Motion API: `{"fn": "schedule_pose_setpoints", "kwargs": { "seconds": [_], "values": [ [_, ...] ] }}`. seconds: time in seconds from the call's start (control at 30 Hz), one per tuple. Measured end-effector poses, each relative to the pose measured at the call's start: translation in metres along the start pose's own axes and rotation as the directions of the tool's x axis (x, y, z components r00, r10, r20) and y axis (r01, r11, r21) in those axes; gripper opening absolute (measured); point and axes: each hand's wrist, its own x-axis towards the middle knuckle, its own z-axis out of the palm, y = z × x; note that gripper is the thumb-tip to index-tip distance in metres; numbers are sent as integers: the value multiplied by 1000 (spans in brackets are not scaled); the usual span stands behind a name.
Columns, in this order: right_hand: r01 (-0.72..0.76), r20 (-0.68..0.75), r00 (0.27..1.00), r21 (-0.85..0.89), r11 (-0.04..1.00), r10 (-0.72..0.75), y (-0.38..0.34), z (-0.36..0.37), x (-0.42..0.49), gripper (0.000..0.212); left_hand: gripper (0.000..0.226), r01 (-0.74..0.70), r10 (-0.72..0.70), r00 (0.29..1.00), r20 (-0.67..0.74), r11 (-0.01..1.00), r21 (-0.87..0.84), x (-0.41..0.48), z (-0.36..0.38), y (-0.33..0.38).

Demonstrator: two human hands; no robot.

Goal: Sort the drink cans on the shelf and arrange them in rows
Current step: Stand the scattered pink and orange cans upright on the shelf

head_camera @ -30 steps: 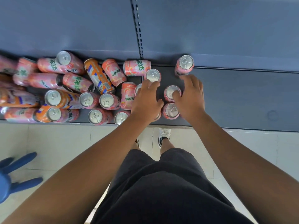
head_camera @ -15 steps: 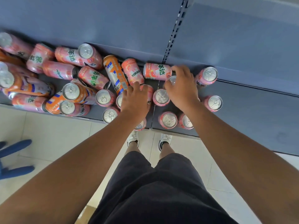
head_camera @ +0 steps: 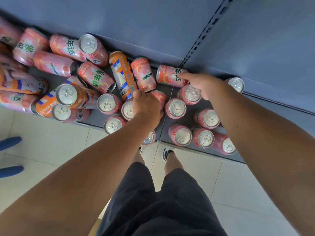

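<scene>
Floor (head_camera: 42, 142): pale tiles, grey joints. Shorts (head_camera: 162, 210): black. Shoe (head_camera: 167, 153): dark, white-trimmed (its pair mostly hidden). Blue shapes (head_camera: 10, 142): two, left edge, unidentifiable.

A lying pink can (head_camera: 144, 74) reads MIRINDA, a neighbouring can (head_camera: 96, 77) seemingly 美年达

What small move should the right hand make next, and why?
Probably the right hand should close round the lying pink can it touches and stand it up beside the upright pink cans: that can lies on its side, while those near it already stand. The left hand grips a half-hidden can.
</scene>
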Motion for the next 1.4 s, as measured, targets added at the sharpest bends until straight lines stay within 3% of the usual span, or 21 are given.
{"fn": "schedule_pose_setpoints", "kwargs": {
  "seconds": [0.23, 0.33, 0.47, 0.67, 0.87, 0.93, 1.0, 1.13, 1.4],
  "values": [
    [-85, 161, 985, 101, 991, 68, 16, -7, 41, 93, 87, 24, -23, 1000, -14, 993, 116, 2, -2, 8],
    [-86, 180, 982, 117, 989, 64, 14, -6, 36, 93, 84, 44, -43, 999, -14, 995, 91, 2, -2, 10],
    [-135, 196, 976, 179, 975, 99, 2, -7, 14, 69, 82, 68, -67, 997, -22, 997, 27, 1, -1, 10],
    [-71, 92, 994, 238, 969, 50, -10, -14, -9, 38, 86, 98, -106, 991, -79, 989, -108, -13, -4, 8],
    [-19, -62, 997, 290, 957, 38, -5, -17, -28, 56, 80, 108, -142, 975, -173, 976, -190, -34, -14, 4],
    [48, -135, 991, 343, 938, -1, 0, -18, -31, 54, 74, 116, -157, 969, -189, 971, -211, -40, -18, 2],
    [109, -210, 978, 411, 905, -22, 6, -16, -37, 67, 69, 105, -151, 966, -208, 971, -216, -46, -23, -1],
    [199, -432, 900, 277, 940, -63, 14, -10, -44, 69, 68, 83, -131, 969, -211, 971, -223, -50, -28, -5],
    [376, -424, 824, -87, 922, -376, 28, 11, -42, 50, 60, 23, -59, 989, -138, 969, -248, -46, -32, 3]
  ]
}}
